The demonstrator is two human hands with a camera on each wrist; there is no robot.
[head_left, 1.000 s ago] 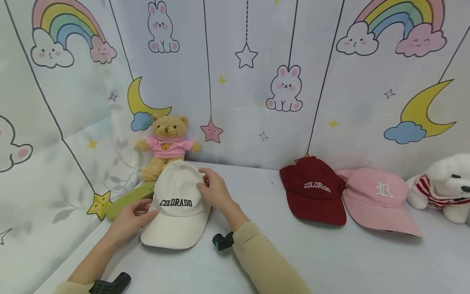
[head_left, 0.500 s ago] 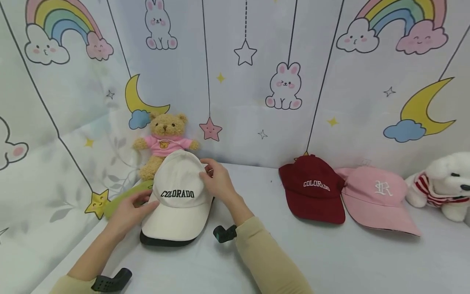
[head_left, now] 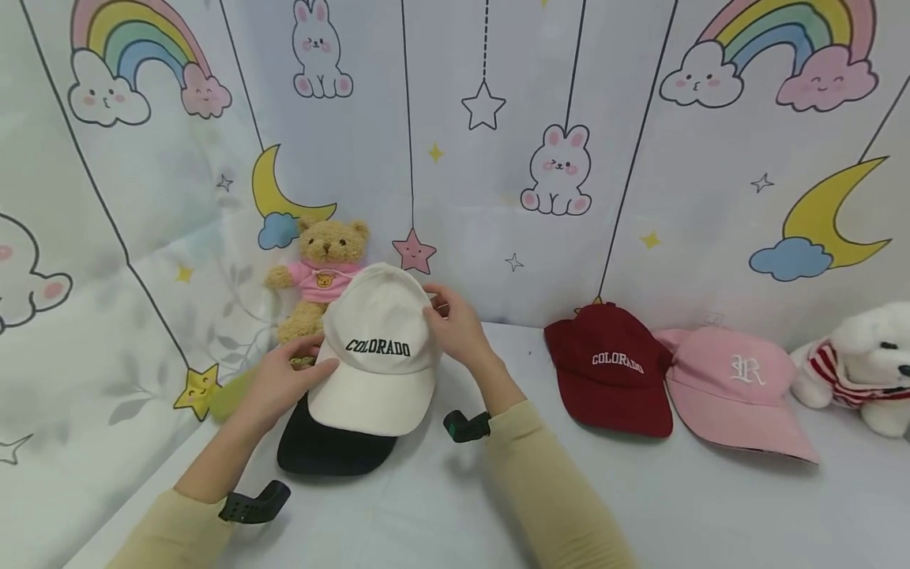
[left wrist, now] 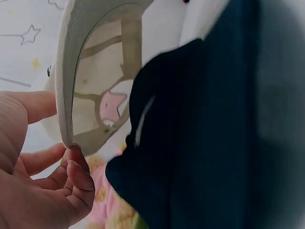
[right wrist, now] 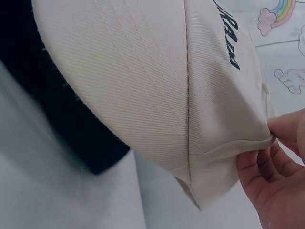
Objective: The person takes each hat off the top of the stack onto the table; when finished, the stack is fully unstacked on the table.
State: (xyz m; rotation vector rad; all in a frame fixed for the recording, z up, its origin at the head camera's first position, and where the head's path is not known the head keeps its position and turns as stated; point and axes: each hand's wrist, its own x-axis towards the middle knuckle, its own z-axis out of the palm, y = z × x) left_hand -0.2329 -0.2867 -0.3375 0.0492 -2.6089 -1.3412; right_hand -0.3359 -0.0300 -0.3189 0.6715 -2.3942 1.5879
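Both hands hold a white baseball cap [head_left: 384, 316] lettered COLORADO, raised over a black cap [head_left: 334, 446] on the table. At the cap's left, my left hand [head_left: 284, 379] pinches the edge of the brim between thumb and fingers; the left wrist view shows the hollow inside of the white cap [left wrist: 95, 57] and the dark cap [left wrist: 167, 124] beside it. My right hand [head_left: 458, 328] pinches the crown's right side, and in the right wrist view a fold of fabric sits between the thumb and fingers [right wrist: 267, 167]. The black cap's crown is mostly hidden behind the white one.
Behind the white cap sits a teddy bear [head_left: 330, 245] in a pink hoodie, with a green object [head_left: 231, 395] to its left. Farther right on the white table [head_left: 711, 514] are a dark red cap [head_left: 611, 371], a pink cap [head_left: 732, 379] and a white plush dog [head_left: 860, 363].
The white cap has come up and to the right in both hands, uncovering the brim of the black cap beneath it. The red and pink caps have stayed put.
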